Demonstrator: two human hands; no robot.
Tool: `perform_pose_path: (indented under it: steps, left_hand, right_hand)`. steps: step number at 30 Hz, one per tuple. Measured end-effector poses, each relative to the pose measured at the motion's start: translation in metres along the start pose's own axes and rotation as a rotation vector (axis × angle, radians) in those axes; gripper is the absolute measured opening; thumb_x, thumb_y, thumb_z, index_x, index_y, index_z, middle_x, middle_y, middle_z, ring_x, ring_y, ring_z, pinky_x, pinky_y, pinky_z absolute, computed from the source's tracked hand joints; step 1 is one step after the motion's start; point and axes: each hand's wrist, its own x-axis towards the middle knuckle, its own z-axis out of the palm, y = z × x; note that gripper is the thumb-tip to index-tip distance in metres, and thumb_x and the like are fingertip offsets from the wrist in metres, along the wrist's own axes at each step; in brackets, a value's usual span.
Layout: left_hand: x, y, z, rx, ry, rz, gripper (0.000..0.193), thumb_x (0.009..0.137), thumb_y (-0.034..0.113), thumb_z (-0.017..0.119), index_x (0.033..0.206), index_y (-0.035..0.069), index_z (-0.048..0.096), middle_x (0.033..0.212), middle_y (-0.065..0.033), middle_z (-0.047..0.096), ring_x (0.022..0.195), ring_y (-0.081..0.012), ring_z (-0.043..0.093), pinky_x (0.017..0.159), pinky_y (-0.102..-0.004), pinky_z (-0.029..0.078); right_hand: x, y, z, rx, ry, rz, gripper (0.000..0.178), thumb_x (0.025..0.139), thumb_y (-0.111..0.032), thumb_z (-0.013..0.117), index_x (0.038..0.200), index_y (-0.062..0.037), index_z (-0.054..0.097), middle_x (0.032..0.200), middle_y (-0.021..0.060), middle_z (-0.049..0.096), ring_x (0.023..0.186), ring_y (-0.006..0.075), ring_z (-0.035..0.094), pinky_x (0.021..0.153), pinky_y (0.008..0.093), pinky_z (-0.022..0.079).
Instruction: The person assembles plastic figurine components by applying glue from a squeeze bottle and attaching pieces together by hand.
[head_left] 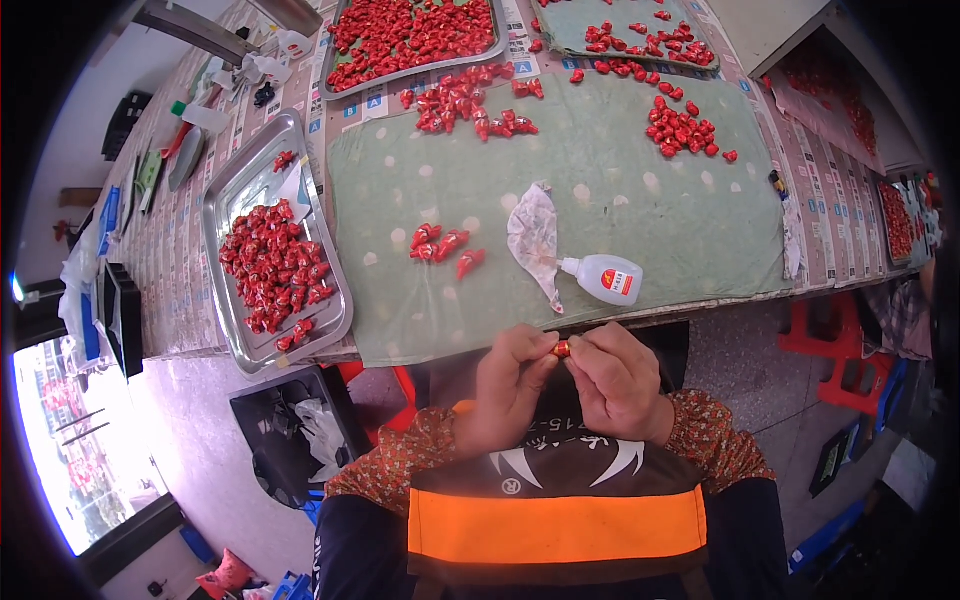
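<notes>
At the desk's [180, 270] near edge, the left hand [510, 385] and right hand [622, 385] pinch a small red-and-gold trinket [562, 348], partly hidden by fingertips. The left-side metal tray [250, 185] holds heaped red trinkets [270, 268], their exact shapes unclear; the far metal tray [345, 92], fuller, is cut off above.

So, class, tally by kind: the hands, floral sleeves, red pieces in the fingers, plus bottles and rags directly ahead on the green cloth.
Hands (left hand, right hand): 2
Floral sleeves: 2
Red piece: 1
Bottle: 1
Rag: 1
Total: 7
</notes>
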Motion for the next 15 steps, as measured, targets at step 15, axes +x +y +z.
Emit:
perform_pose_path:
  steps: [15]
  left_hand:
    - [0.0013, -0.0043, -0.0005, 0.247, -0.014, 0.283, 0.017, 0.092, -0.003, 0.06, 0.107, 0.0, 0.053, 0.096, -0.016, 0.061, 0.08, -0.0267, 0.061, 0.071, -0.0332, 0.049]
  right_hand:
    - [-0.0049, 0.0012, -0.0017, 0.0, 0.0, -0.092, 0.035, 0.074, 0.013, 0.069, 0.106, 0.0039, 0.058, 0.086, 0.0148, 0.061, 0.063, 0.0262, 0.059, 0.05, 0.032, 0.048]
